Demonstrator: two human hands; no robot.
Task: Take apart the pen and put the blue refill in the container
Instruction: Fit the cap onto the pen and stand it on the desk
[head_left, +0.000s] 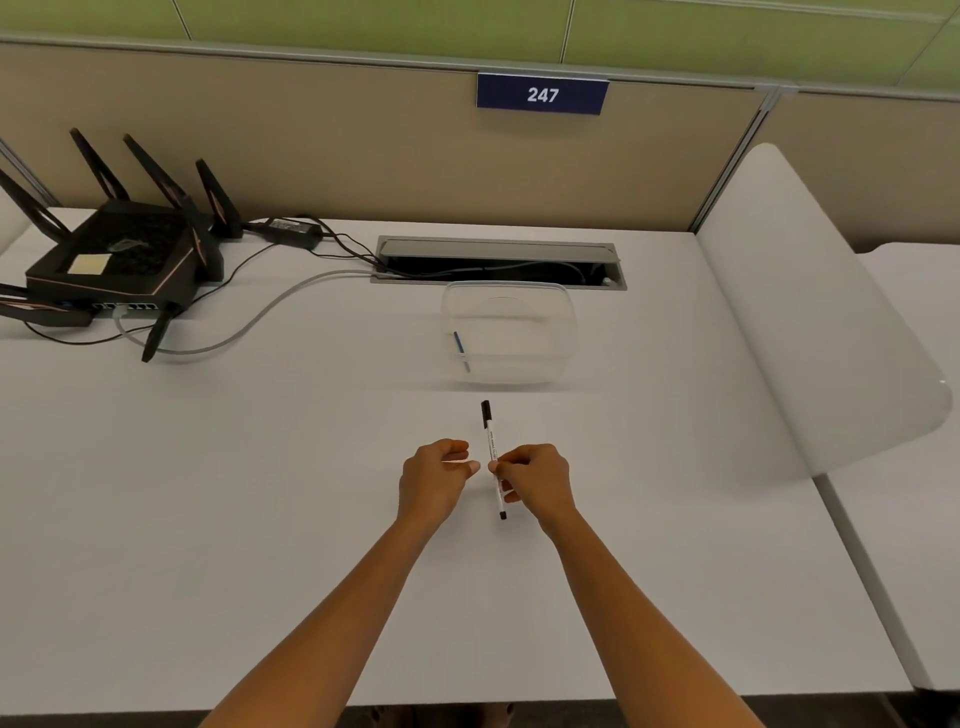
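Observation:
A white pen with a black cap at its far end lies lengthwise over the white desk, pointing away from me. My right hand grips its barrel near the middle. My left hand hovers just left of the pen with fingers curled, thumb and forefinger nearly pinched, holding nothing that I can see. A clear plastic container stands beyond the pen. A blue refill leans inside it along the left wall.
A black router with several antennas sits at the far left, with cables trailing across the desk to an open cable tray. A white curved panel rises at the right desk edge. A partition wall closes the back.

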